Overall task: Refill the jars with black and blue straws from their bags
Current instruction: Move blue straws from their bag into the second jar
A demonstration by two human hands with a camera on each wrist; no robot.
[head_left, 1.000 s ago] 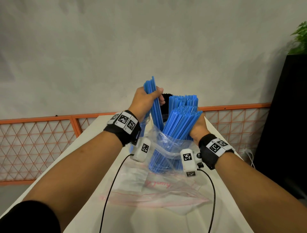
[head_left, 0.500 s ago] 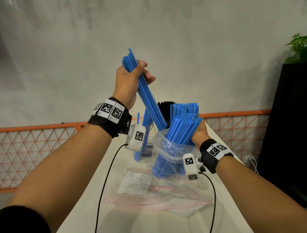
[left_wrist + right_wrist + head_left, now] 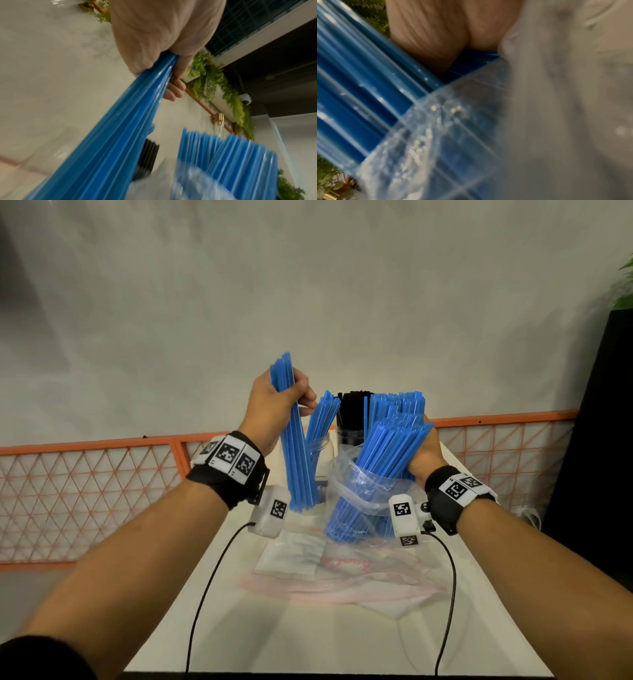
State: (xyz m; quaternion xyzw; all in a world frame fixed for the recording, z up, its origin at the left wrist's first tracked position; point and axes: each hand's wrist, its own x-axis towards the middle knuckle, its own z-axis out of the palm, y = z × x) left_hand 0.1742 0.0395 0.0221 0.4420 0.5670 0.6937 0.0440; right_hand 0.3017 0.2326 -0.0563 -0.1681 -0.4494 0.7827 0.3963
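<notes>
My left hand [image 3: 274,405] grips a bundle of blue straws [image 3: 296,450] near its top and holds it almost upright. Its lower ends reach down at the clear jar [image 3: 325,453], which holds a few blue straws [image 3: 323,416]; I cannot tell whether they are inside or just in front. The left wrist view shows the fingers [image 3: 173,93] curled round that bundle [image 3: 120,135]. My right hand [image 3: 423,453] grips the clear bag [image 3: 356,484] with its many blue straws [image 3: 383,453], standing on the table. Behind stands a jar of black straws [image 3: 352,412].
An empty flat plastic bag [image 3: 342,580] lies on the white table [image 3: 308,645] in front of the jars. More blue straws [image 3: 397,405] stand behind the held bag. An orange mesh railing [image 3: 85,494] runs behind the table, and a dark cabinet [image 3: 596,474] stands at the right.
My left hand drew the bundle up out of the bag, then brought it down and to the left, now upright at the clear jar. The right hand kept holding the bag.
</notes>
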